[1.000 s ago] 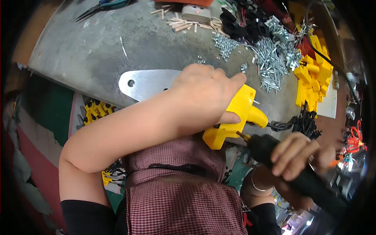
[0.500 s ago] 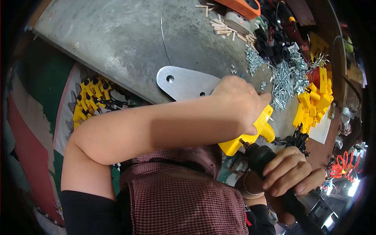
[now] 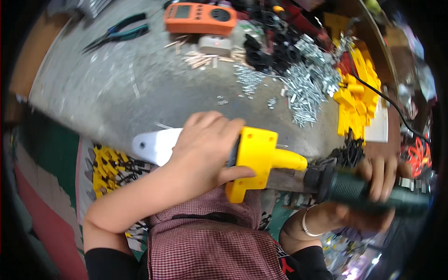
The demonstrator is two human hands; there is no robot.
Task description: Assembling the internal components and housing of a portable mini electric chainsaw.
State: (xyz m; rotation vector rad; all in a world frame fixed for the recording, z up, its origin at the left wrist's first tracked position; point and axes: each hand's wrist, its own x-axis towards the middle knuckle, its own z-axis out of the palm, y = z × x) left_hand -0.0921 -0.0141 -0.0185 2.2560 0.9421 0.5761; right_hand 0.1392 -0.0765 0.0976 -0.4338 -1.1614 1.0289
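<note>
My left hand (image 3: 205, 144) is closed on a yellow plastic housing (image 3: 255, 151), its thumb pressed along the near side. The housing has a block-shaped body with a stubby arm pointing right and a leg toward me. From under my hand, a flat silver metal plate (image 3: 157, 145) with a rounded end and a hole sticks out to the left. A dark band shows between my fingers and the housing. My right hand (image 3: 375, 191), smeared by motion, is wrapped round a dark green power screwdriver (image 3: 352, 189). Its black nose points left, near the housing's arm.
Screws (image 3: 305, 91), small metal parts, wooden sticks (image 3: 200, 59) and yellow plastic pieces (image 3: 357, 100) lie across the grey bench (image 3: 107, 93). Pliers (image 3: 119, 32) and an orange meter (image 3: 200, 18) are at the back. Yellow-and-black assemblies (image 3: 105, 168) lie below the bench edge, left.
The view has swung, bringing the pliers and whole meter into sight. The housing has turned and shows its broad side. The screwdriver has drawn away from it to the right and lies more level.
</note>
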